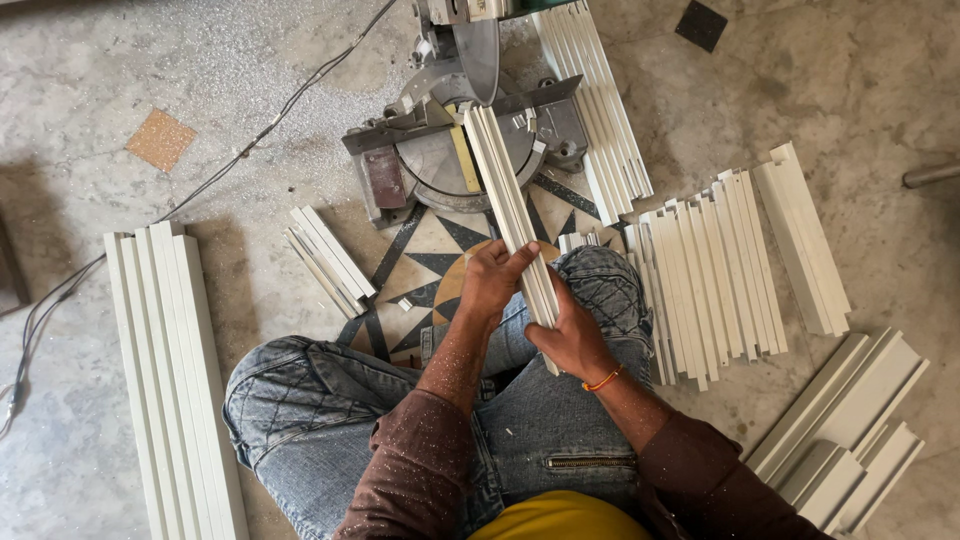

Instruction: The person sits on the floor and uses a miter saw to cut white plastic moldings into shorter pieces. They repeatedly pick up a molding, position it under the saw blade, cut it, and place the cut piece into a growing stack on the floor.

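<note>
Gripping a bundle of white strips (pixel 508 195), we have our left hand (pixel 492 281) clasped around it from one side and our right hand (pixel 571 338) clenched on its near end, above our knees. The bundle's far end rests on the miter saw (pixel 440 150) bed, just under the blade guard. We judge the strips could fan apart or slide against each other, since only the near end is clamped, leaving the far ends uneven at the saw. Our fingers sit close along the strips, so a slip toward the blade looks risky. The power cable (pixel 250 145) trails across the floor (pixel 200 60), and stacks of cut strips (pixel 705 275) crowd our right side, where a knee could knock them.
</note>
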